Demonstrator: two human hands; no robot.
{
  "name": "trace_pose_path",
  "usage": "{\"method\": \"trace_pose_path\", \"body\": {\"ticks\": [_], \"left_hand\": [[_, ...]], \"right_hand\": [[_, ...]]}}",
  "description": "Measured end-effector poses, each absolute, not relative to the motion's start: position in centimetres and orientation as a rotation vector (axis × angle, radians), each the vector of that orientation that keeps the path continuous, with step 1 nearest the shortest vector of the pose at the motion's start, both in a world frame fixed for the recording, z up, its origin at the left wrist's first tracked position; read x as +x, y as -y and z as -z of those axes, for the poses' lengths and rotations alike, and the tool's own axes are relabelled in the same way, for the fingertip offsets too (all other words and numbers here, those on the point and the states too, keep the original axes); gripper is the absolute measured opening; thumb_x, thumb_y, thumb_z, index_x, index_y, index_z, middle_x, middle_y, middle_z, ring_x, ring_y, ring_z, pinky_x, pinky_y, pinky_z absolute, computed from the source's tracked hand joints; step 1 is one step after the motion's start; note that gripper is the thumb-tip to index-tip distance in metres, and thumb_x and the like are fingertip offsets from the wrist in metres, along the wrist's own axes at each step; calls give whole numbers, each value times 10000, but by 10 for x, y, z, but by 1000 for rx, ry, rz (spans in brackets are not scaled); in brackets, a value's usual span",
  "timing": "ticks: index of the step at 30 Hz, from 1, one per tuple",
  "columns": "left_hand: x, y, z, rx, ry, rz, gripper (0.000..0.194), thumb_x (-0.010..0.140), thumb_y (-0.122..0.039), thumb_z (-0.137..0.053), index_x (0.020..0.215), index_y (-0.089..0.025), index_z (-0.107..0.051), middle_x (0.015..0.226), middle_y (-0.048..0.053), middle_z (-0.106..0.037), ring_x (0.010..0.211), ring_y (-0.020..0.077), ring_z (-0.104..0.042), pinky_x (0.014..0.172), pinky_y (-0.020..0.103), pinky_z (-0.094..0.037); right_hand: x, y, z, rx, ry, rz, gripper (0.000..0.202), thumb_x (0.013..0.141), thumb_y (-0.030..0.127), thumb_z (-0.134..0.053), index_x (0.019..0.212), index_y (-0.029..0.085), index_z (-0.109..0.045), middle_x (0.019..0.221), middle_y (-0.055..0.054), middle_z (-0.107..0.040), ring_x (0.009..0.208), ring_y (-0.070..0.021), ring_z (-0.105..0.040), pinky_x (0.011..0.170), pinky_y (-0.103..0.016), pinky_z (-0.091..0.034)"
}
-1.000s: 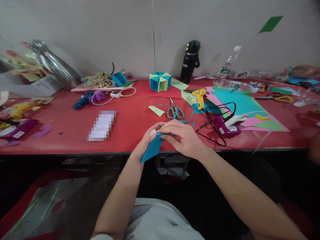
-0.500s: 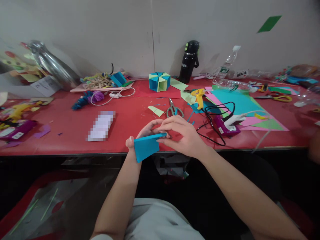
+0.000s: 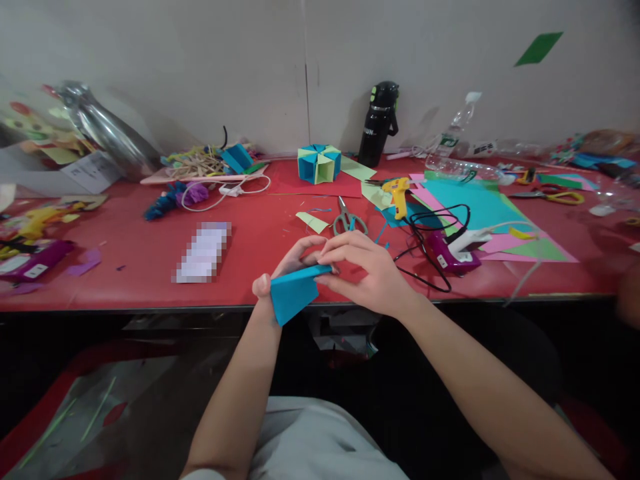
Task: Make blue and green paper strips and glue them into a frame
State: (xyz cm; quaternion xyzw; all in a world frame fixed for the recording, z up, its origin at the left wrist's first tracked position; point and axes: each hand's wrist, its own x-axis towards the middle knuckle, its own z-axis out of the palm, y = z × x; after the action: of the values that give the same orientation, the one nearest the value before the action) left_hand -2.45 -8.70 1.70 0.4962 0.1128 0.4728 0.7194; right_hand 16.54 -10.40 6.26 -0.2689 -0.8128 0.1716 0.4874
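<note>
A folded piece of blue paper [image 3: 294, 293] is held by both hands at the near edge of the red table [image 3: 250, 233]. My left hand [image 3: 290, 267] grips it from behind, thumb at its left corner. My right hand [image 3: 370, 273] pinches its upper right edge with the fingertips. Grey-handled scissors [image 3: 349, 220] lie just beyond my hands, next to a pale green paper scrap [image 3: 313, 221].
A blue and green folded paper wheel [image 3: 319, 163] and a black bottle [image 3: 379, 124] stand at the back. A yellow glue gun [image 3: 399, 195], coloured sheets [image 3: 480, 207], a black cable [image 3: 430, 233] and a purple device [image 3: 450, 250] lie to the right. Craft clutter covers the left.
The blue paper has turned from a slanted, downward-pointing piece into a flat-faced rectangle facing me, and my left thumb has shifted to its left corner. My right hand stays at its upper edge.
</note>
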Motion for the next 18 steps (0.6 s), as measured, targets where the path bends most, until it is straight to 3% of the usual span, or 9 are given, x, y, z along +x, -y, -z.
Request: {"method": "trace_pose_path", "body": {"ticks": [5, 11, 18], "left_hand": [[-22, 89, -22, 1077, -281, -1025, 933, 604, -819, -692, 1288, -193, -585, 1106, 125, -689, 1072, 348, -675, 934, 476, -538], [-19, 91, -23, 1121, -364, -1037, 764, 694, -731, -712, 1232, -197, -621, 1246, 138, -669, 1259, 372, -607, 1094, 496, -457], [-21, 94, -24, 1211, -408, -1005, 673, 818, -703, -645, 1252, -188, -648, 1279, 141, -673, 1236, 338, -622, 1054, 436, -486]], "right_hand": [[164, 104, -62, -669, 1994, -398, 193, 892, 286, -771, 1071, 252, -708, 1083, -70, -719, 1045, -222, -673, 953, -422, -560], [166, 105, -62, -616, 2103, -427, 199, 968, 255, -669, 1160, 232, -713, 1164, -95, -710, 1114, -232, -640, 995, -451, -533], [166, 105, -59, -627, 2136, -393, 154, 1007, 213, -592, 1105, 220, -711, 1118, -85, -731, 1045, -223, -654, 917, -417, -550]]}}
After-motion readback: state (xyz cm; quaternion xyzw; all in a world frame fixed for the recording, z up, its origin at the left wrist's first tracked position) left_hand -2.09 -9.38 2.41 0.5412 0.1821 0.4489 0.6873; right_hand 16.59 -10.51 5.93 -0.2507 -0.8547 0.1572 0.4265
